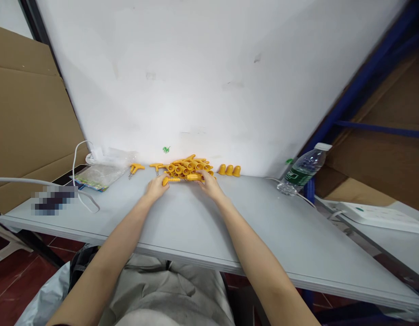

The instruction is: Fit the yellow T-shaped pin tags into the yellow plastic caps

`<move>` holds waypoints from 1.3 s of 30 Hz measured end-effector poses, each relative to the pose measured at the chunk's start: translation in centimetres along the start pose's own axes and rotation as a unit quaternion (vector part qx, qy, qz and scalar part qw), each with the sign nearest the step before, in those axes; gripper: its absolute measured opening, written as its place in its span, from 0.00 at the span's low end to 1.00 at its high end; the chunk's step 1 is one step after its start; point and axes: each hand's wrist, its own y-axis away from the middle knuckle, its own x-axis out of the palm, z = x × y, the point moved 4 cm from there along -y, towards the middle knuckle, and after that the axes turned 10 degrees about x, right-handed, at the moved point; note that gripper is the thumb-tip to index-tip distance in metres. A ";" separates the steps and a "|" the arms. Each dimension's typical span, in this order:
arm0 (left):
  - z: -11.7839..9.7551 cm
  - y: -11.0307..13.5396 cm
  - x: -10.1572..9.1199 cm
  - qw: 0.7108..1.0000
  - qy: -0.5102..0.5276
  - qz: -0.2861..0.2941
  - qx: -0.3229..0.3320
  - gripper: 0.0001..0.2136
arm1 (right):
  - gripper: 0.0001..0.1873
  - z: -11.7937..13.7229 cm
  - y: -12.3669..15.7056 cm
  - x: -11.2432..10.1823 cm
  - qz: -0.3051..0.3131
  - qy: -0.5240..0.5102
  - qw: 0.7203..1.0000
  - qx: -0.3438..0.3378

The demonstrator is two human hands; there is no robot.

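My left hand (pixel 155 187) and my right hand (pixel 209 183) reach far across the white table (pixel 182 226) and together grip a long yellow plastic piece (pixel 182 179) by its two ends. Both hands have their fingers closed on it. Right behind it lies a pile of several yellow plastic parts (pixel 188 165) against the white wall. Two yellow T-handled corkscrews (pixel 136 169) lie left of the pile. Three small yellow caps (pixel 229 170) stand in a row to its right.
A clear bag with printed sheets (pixel 99 174) and a white cable (pixel 80 190) lie at the far left. A water bottle (pixel 301 170) lies at the right edge, a white power strip (pixel 379 215) beyond it. Cardboard (pixel 22 113) leans at left.
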 end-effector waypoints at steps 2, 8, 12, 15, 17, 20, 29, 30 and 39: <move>0.3 0.0 -0.1 1.000 -0.001 -0.004 -0.006 0.20 | 0.20 -0.5 0.0 -0.3 -0.002 0.012 1.000 0.017; 0.1 -0.1 -0.1 1.000 0.000 -0.014 0.004 0.20 | 0.19 -0.4 0.0 0.1 0.004 0.002 1.000 0.019; -0.8 0.1 -0.3 0.999 0.015 -0.023 0.032 0.20 | 0.19 0.8 0.1 0.8 0.021 -0.042 0.999 -0.007; -1.1 0.2 -0.5 0.998 0.025 -0.035 0.041 0.20 | 0.18 1.3 0.0 0.7 0.015 -0.080 0.997 -0.006; -1.0 0.2 -0.5 0.998 0.029 -0.044 0.044 0.20 | 0.19 1.3 0.0 0.4 0.018 -0.106 0.994 0.004; -0.9 0.2 -0.7 0.996 0.034 -0.058 0.057 0.19 | 0.21 1.1 0.0 0.1 0.043 -0.157 0.986 0.024; -1.1 0.1 -1.1 0.991 0.045 -0.074 0.104 0.16 | 0.29 2.7 0.6 -1.1 0.114 -0.260 0.954 0.097; -1.2 0.1 -1.1 0.990 0.047 -0.072 0.112 0.15 | 0.30 2.9 0.6 -1.2 0.115 -0.262 0.952 0.109; -1.7 0.2 -0.9 0.987 0.069 -0.090 0.114 0.15 | 0.39 3.1 1.0 -0.4 0.084 -0.251 0.933 0.245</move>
